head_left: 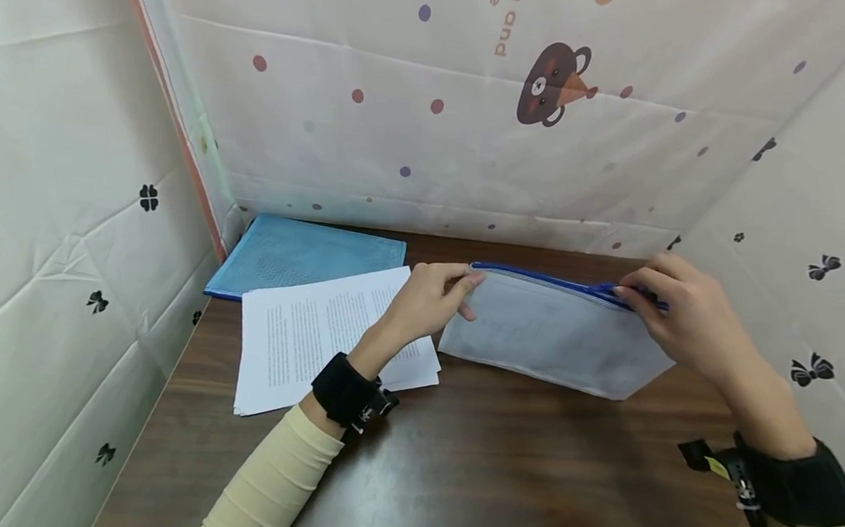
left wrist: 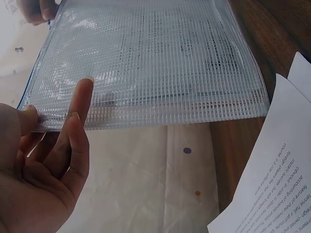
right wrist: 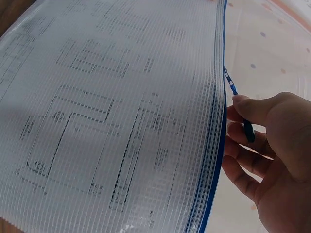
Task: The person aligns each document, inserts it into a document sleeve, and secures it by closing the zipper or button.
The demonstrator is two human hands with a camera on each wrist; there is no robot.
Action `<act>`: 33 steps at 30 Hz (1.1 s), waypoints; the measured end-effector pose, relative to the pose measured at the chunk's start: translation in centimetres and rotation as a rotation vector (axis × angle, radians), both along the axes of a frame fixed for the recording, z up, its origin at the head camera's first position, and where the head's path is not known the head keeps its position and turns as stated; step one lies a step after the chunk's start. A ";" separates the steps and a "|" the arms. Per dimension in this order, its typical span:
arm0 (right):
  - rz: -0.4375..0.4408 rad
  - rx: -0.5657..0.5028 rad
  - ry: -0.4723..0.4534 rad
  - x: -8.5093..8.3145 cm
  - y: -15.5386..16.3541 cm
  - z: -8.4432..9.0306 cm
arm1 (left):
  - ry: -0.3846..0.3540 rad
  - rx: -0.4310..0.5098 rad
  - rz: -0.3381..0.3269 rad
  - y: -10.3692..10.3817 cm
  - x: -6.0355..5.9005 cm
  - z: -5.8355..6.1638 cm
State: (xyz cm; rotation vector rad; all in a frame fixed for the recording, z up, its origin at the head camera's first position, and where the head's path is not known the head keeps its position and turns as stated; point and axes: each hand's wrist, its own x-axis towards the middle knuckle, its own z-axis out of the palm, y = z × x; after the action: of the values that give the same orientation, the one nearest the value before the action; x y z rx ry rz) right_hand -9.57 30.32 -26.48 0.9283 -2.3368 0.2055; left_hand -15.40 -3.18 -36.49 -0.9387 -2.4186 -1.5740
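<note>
A translucent zip document pouch (head_left: 551,336) with a blue zipper edge stands tilted above the table, printed sheets showing through its ribbed plastic in both wrist views. My left hand (head_left: 429,301) pinches the pouch's upper left corner between thumb and fingers; in the left wrist view one finger of that hand (left wrist: 53,160) lies extended along the pouch (left wrist: 146,63). At the right end of the blue edge, my right hand (head_left: 680,308) pinches the cord of the zipper pull (right wrist: 229,81). A dark bead-like tip (right wrist: 249,131) of the pull shows among the right fingers.
Left of the pouch lies a stack of printed paper (head_left: 313,329), partly over a blue mesh pouch (head_left: 319,251) at the back left. The brown wooden table (head_left: 450,481) is bordered by patterned cloth walls (head_left: 373,135) at the back and sides.
</note>
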 end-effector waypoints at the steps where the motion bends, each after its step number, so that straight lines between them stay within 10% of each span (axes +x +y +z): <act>1: -0.003 -0.003 -0.001 0.0 0.1 -0.1 | 0.005 0.000 0.002 0.0 0.0 -0.1; 33: -0.065 -0.020 0.016 0.6 2.6 -0.5 | 0.030 -0.003 0.008 0.2 -0.2 -0.2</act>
State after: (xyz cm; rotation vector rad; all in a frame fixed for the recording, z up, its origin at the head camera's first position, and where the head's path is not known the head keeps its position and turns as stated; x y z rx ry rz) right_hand -8.99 32.96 -27.02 0.8405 -2.3420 0.1935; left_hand -15.57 -2.98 -36.71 -0.9454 -2.4023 -1.5422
